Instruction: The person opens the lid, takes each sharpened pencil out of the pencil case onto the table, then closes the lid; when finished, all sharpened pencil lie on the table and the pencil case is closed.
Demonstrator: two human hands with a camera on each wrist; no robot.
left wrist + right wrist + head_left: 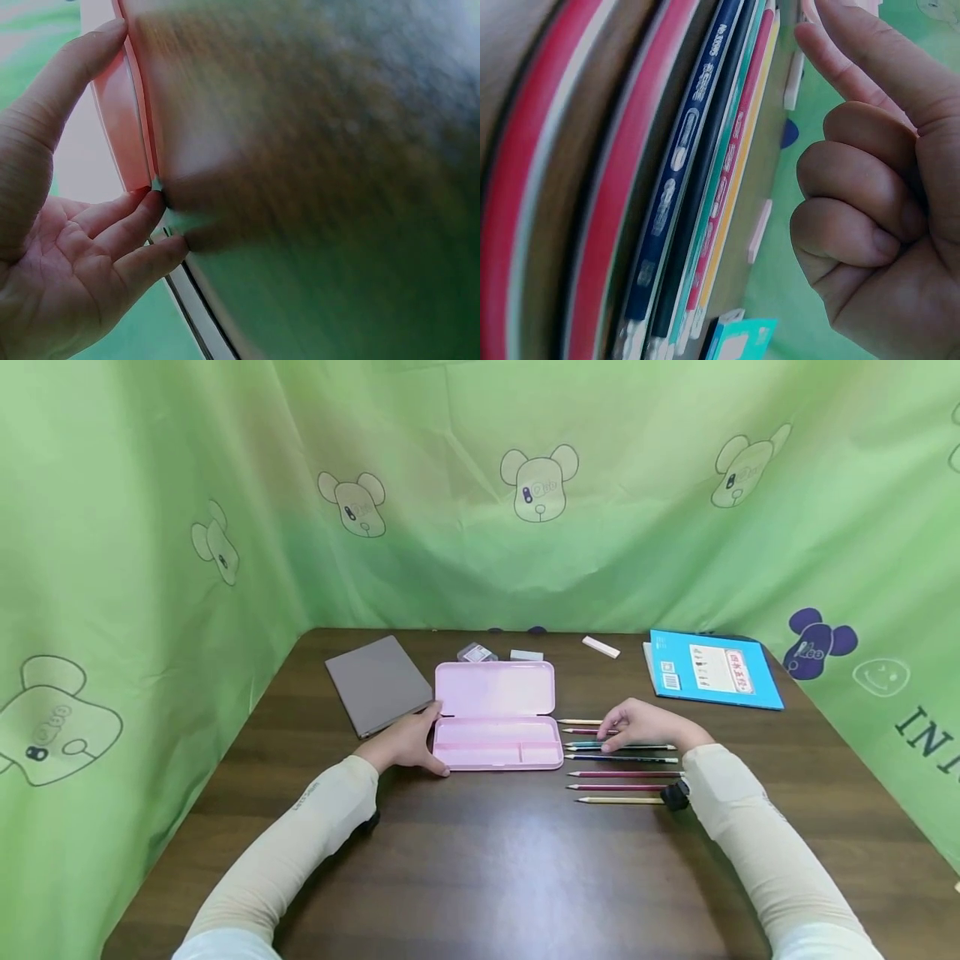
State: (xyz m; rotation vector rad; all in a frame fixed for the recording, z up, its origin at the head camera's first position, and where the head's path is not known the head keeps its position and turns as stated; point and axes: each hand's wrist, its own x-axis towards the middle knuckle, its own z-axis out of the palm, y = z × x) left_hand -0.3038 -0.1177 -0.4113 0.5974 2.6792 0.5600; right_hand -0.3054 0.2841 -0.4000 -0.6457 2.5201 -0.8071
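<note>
A pink pencil case (498, 744) lies with its lid (495, 689) raised at the back; its compartments hold nothing visible. My left hand (405, 742) spans the case's left end, thumb at the front corner and fingers near the hinge. In the left wrist view, thumb and fingertips touch the pink edge. Right of the case, several pencils lie in a row: a navy pencil (667, 180), a teal pencil (652, 747) and pink pencils (622, 774) among them. Over the far pencils hovers my right hand (648, 725), thumb and index finger extended and apart, other fingers folded. No pencil shows in its grasp.
A grey notebook (378, 683) lies behind my left hand. At the back are a small clear box (477, 652), a pale block (527, 655) and a pink-and-white strip (601, 647). The blue booklet (712, 670) is at back right. A green curtain (450, 568) surrounds the table.
</note>
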